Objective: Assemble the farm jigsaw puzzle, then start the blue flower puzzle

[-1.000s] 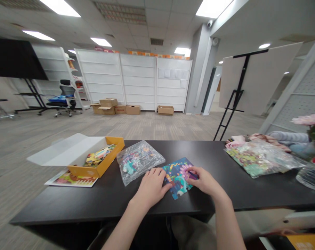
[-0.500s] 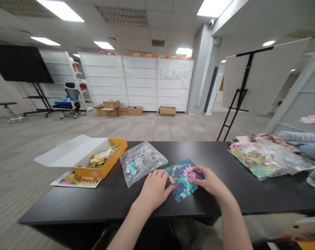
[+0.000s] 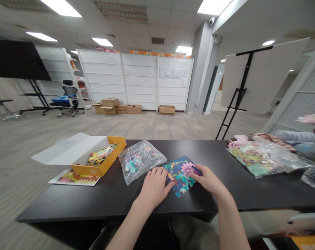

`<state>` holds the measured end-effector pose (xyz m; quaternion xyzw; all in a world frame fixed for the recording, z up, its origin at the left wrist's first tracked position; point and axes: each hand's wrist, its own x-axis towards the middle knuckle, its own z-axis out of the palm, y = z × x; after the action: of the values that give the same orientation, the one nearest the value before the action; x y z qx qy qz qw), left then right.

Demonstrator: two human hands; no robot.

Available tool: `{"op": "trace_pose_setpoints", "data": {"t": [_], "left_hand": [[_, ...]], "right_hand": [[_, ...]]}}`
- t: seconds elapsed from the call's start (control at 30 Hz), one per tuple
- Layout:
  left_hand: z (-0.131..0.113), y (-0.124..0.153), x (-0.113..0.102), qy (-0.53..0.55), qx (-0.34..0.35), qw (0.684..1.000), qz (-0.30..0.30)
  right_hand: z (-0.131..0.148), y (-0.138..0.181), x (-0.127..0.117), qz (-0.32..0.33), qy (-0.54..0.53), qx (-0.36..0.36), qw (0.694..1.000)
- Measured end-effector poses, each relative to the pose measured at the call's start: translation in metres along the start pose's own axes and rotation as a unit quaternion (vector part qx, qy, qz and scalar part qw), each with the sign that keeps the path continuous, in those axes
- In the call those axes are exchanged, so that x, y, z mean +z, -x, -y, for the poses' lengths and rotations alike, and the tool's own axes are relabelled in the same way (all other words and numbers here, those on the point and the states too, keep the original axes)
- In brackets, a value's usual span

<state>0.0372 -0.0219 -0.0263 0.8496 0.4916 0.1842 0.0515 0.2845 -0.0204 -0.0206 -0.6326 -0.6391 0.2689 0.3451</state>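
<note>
A partly assembled jigsaw puzzle (image 3: 183, 177) with a blue undersea picture lies on the black table in front of me. Its near edge shows cut-out notches. My left hand (image 3: 156, 184) rests flat along the puzzle's left side, fingers stretched and thumb on its edge. At the right side, my right hand (image 3: 207, 178) pinches a dark purple puzzle piece (image 3: 196, 170), tilted up at the puzzle's edge. Whether that piece touches the puzzle, I cannot tell. A clear plastic bag (image 3: 142, 161) of puzzle pieces lies just beyond my left hand.
An open yellow box (image 3: 113, 161) with loose pieces stands at left, partly on a picture sheet (image 3: 75, 177). At right lie a plastic-wrapped picture puzzle (image 3: 256, 159), folded cloths (image 3: 295, 137) and a clear vase (image 3: 314, 177). The table's front edge runs close to my forearms.
My right hand has tilted the dark purple piece up at the puzzle's right edge, its fingers drawn closer together. My left hand stays in place. The view has shifted slightly.
</note>
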Motion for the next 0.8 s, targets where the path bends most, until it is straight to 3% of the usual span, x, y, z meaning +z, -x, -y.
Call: {"op": "trace_pose_setpoints", "data": {"t": [0.27, 0.47, 0.57, 0.7, 0.8], "left_hand": [[-0.003, 0.001, 0.000, -0.008, -0.003, 1.000, 0.000], [-0.014, 0.000, 0.009, -0.032, -0.020, 0.998, -0.047], [-0.017, 0.000, 0.011, -0.019, 0.019, 0.998, -0.052], [-0.019, 0.000, 0.010, 0.001, 0.100, 0.995, 0.000], [-0.021, 0.000, 0.007, 0.006, 0.097, 0.995, 0.012]], "right_hand": [[0.005, -0.002, -0.005, -0.068, -0.081, 0.013, 0.994], [0.008, -0.001, 0.008, 0.028, -0.041, -0.022, 0.999], [0.007, -0.002, 0.016, 0.026, -0.002, -0.033, 0.999], [0.007, -0.004, 0.022, 0.015, 0.072, -0.031, 0.997], [0.010, -0.003, 0.024, -0.010, 0.119, -0.029, 0.992]]}}
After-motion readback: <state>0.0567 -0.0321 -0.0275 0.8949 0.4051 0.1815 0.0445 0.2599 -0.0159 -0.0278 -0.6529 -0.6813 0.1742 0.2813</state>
